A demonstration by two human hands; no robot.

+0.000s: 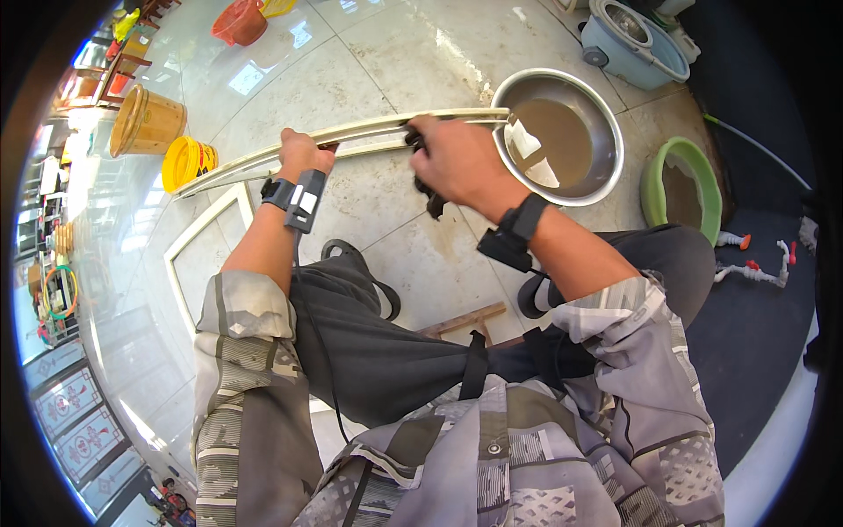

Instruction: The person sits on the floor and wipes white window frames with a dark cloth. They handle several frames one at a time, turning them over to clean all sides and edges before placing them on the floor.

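Note:
A long, narrow cream-coloured frame point(369, 134) stretches across the view, its right end over the rim of a metal basin point(609, 158). Around the frame, left of its middle, my left hand point(304, 153) is closed. My right hand point(461, 161) is on the frame nearer the basin, with a dark wet cloth or similar dark thing point(431, 197) in its fingers; what exactly it is cannot be told. Murky brown water fills part of the basin, and white pieces point(542, 172) lie at its near left side.
Another pale frame point(172, 253) lies on the tiled floor at left. Yellow point(181, 165) and wooden-looking point(148, 122) buckets stand beyond it. A green basin point(649, 191), a blue mop bucket point(632, 62) and white pipes point(757, 273) are at right. A wooden stool point(464, 319) shows below me.

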